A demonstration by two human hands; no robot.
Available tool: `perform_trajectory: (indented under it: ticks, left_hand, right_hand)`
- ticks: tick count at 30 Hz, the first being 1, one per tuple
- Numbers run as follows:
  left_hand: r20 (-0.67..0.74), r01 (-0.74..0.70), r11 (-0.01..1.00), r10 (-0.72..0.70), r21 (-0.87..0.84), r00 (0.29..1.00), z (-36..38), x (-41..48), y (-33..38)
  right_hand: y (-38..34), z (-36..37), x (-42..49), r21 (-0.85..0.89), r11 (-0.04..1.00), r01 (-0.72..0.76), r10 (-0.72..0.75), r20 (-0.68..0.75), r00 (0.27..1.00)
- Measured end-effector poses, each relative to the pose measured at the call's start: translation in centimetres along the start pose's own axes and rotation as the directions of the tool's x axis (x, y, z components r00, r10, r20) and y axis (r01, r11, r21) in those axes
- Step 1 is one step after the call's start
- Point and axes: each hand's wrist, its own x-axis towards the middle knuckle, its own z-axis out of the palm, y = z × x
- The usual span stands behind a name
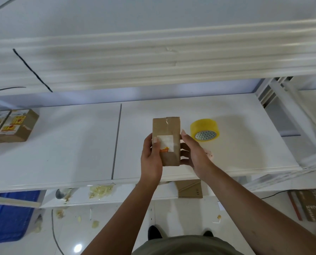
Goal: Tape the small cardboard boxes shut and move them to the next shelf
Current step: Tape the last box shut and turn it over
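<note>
A small brown cardboard box (167, 129) with a white label is held above the white shelf (70, 144). My left hand (150, 159) grips its left side, thumb on the label. My right hand (194, 153) holds its right side with curled fingers. Clear tape shows on the box's far end. A yellow roll of tape (204, 130) lies on the shelf just right of the box. Several other small boxes (11, 126) with labels sit together at the shelf's far left.
An upper shelf beam (153, 57) hangs over the work surface. White rack posts (289, 107) stand at the right. Below are a blue bin (8, 216), flat cardboard (190, 188), a carton (310, 207) and scraps of tape on the floor.
</note>
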Motion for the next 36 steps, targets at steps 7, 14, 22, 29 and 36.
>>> perform_trajectory:
  ticks: [7,14,22,29,36]
  left_hand:
    - [0.022,-0.027,0.982,0.024,0.187,0.999,-1.1,0.4,-0.1]
    - [0.222,-0.057,0.967,0.001,0.249,0.975,-1.6,-0.2,-0.1]
    - [0.364,0.152,0.984,-0.109,-0.092,0.925,-4.6,0.6,0.4]
    - [0.18,0.107,0.993,-0.098,-0.039,0.979,-4.2,0.7,0.1]
    - [0.203,0.05,0.999,-0.05,0.009,0.978,-3.6,0.3,0.6]
  right_hand:
    - [1.4,1.0,-1.0,0.005,0.999,0.035,-0.035,-0.004,0.999]
    - [1.7,2.4,-1.6,-0.078,0.985,0.157,-0.164,-0.096,0.982]
    - [2.2,2.8,-1.6,0.077,0.985,0.157,-0.156,-0.018,0.988]
    - [2.8,3.8,-2.3,-0.213,0.934,0.287,-0.316,-0.119,0.941]
    - [3.0,3.7,-2.5,-0.289,0.913,0.288,-0.336,-0.133,0.932]
